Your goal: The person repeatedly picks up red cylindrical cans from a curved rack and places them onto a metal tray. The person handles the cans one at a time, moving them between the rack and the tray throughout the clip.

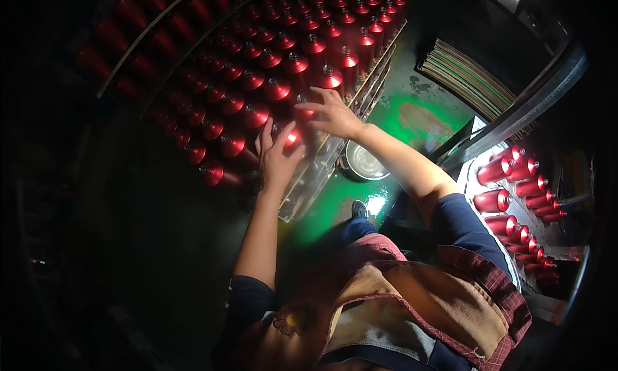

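Observation:
Rows of shiny red metal bottles (277, 88) with narrow necks stand upright and close together ahead of me. My left hand (275, 160) hovers at the near corner of the rows, fingers spread, beside a brightly lit red bottle (291, 138). To its right, my right hand (335, 115) reaches over the edge with fingers apart, close to another red bottle (304, 108) that it partly covers. Neither hand is clearly closed on a bottle. Whether the fingertips touch the metal I cannot tell.
A pallet-like base (302, 190) edges the rows. On the green floor stands a round pale-topped container (365, 160). Flat sheets (465, 81) are stacked at the far right. More red bottles (494, 201) sit on a lit surface at my right, beside a metal frame (541, 107).

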The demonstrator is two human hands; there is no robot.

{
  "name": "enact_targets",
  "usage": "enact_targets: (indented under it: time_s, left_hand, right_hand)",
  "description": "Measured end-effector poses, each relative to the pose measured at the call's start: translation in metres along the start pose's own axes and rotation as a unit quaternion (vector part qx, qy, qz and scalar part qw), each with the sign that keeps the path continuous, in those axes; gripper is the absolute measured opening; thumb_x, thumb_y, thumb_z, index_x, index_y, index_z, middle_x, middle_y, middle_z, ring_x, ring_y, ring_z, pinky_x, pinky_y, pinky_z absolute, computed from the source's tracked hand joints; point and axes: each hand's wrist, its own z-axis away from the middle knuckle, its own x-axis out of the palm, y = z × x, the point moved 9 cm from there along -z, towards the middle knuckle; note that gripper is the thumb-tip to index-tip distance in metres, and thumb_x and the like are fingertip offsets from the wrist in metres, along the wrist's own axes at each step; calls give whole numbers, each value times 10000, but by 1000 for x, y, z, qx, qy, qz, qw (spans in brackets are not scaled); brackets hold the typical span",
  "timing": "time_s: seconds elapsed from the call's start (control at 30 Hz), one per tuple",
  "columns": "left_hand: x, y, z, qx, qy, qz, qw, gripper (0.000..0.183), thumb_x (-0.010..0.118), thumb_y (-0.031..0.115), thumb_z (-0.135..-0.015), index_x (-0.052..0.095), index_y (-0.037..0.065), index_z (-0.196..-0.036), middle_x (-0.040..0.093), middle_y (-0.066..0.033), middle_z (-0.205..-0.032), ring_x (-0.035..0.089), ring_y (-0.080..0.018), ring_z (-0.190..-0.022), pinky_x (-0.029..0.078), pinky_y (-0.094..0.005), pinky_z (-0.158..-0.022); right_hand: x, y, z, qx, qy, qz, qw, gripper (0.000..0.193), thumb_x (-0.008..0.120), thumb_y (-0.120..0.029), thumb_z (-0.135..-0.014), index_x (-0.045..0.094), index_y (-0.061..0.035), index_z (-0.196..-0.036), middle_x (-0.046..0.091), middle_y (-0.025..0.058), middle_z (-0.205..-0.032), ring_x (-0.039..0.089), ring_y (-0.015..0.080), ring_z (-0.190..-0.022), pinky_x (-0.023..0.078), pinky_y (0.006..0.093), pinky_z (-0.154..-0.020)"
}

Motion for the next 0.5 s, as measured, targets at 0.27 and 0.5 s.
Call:
enact_targets:
  time_s: [0.27,0.5]
  left_hand:
    - [32,-17,-38,28,80,-67,994,462,857,122,-638,737,211,-1075,551,-120,-1292,533,-362,-1137,454,-470,-945]
    - [25,-34,-28,-33,25,142,989,422,776,1,-689,699,34,-1102,593,-160,-1279,567,-289,-1150,448,-404,-1008]
  right_hand:
    - [26,37,-41,-68,31,-38,996,410,782,-224,-715,703,-238,-1118,459,194,-1370,445,400,-1225,436,466,-1017]
    - [-51,117,47,94,131,-234,959,389,793,-190,-744,713,-211,-1124,465,140,-1358,438,319,-1282,380,436,-1068]
